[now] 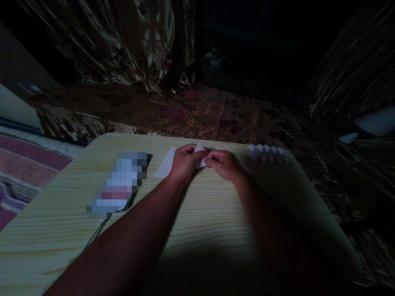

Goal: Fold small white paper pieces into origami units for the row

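While dim light falls across a pale wooden surface (216,213), a small folded paper (200,155) is pinched between both hands near its far edge. The left hand (184,161) is closed on the piece's left side, with a white triangular tip left showing above the knuckles. The right hand (222,163) is closed on its right corner, fingertips drawn together. A fold appears to be in the middle of being pressed or tucked. Any further crease is judged to call for aligned edges and a firm, even pinch, since the piece is small and light. The paper is seen as white, crisp and pointed, and much of it is hidden by the fingers. A flat white sheet (165,163) is laid just beside the left hand. A row of folded paper pieces (269,154) is lined up to the right, apart from the hands. A pixelated object (119,183) is set further left. Patterned cloth (191,111) is spread beyond the surface.
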Available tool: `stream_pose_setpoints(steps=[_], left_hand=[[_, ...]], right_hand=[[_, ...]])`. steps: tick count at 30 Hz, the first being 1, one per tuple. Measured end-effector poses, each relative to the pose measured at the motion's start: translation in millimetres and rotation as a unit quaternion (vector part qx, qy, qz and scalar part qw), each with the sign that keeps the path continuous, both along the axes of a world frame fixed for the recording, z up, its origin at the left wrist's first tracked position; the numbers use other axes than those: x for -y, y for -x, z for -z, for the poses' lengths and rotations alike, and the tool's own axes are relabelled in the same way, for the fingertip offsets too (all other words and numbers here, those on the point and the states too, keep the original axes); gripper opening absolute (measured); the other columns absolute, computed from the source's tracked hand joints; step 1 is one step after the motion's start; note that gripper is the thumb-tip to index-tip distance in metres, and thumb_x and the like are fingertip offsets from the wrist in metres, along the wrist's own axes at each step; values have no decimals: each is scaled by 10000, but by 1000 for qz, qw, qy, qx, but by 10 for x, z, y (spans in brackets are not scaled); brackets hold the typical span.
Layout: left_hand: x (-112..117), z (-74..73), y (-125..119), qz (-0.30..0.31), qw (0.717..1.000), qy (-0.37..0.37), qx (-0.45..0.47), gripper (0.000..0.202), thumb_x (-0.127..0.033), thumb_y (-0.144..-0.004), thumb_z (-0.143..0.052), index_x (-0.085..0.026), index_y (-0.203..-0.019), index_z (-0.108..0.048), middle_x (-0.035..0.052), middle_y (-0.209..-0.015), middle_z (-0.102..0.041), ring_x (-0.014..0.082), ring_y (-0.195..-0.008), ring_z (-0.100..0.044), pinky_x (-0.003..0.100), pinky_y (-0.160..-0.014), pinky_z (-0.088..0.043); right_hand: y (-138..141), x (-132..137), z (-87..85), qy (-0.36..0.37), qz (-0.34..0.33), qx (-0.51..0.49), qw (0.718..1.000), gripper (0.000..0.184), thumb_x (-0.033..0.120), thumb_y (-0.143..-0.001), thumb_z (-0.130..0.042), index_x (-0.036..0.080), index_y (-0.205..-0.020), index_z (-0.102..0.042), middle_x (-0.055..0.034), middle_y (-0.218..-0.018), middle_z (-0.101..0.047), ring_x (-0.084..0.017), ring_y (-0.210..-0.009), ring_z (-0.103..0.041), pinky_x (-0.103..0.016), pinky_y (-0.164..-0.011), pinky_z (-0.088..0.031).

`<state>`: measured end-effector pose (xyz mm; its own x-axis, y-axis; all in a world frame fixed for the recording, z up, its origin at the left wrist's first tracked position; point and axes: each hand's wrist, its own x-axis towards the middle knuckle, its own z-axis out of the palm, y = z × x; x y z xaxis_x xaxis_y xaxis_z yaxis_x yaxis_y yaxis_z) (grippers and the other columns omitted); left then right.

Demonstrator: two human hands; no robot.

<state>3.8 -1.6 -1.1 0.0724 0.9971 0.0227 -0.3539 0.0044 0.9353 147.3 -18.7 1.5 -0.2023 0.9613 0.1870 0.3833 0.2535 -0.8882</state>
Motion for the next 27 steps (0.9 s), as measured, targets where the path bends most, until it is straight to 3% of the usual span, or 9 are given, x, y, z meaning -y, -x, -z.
stream_pose_setpoints(steps=[5,12,16,20,27], left_hand=[[-32,-12,22,-55,997,10,53,167,-207,-553,-759,-150,-696,-697,23,-711,-669,105,-597,-569,216,-544,-417],[-88,-45,78,-72,991,38,104,159,-215,-567,-731,-156,-696,-659,4,-649,-611,93,-542,-515,227,-523,-409],[-90,-67,66,-59,989,20,137,153,-296,-639,-694,-161,-690,-642,12,-668,-605,97,-576,-528,229,-546,-422],[-45,-40,24,-24,998,-2,64,188,-300,-622,-722,-155,-733,-674,10,-650,-615,104,-544,-522,227,-494,-386],[7,29,-9,6,995,-52,-82,176,-299,-626,-734,-149,-668,-652,-3,-597,-612,95,-499,-499,222,-485,-369]], right_hand=[[16,33,15,-6,-17,15,1000,176,283,-732,-582,164,-603,-587,55,-525,-425,-81,-525,-365,-219,-517,-281],[6,27,19,5,-24,20,1000,155,256,-714,-582,160,-592,-594,50,-530,-454,-84,-535,-395,-217,-518,-288],[-1,10,30,18,-7,-5,1000,161,259,-702,-584,160,-576,-591,47,-514,-466,-87,-523,-401,-221,-506,-284],[-1,7,25,27,4,-16,1000,169,262,-706,-578,163,-569,-584,44,-507,-481,-87,-510,-399,-224,-498,-275],[-3,-24,46,-25,52,-64,996,127,257,-719,-552,173,-624,-550,36,-591,-485,-99,-579,-430,-224,-544,-320]])
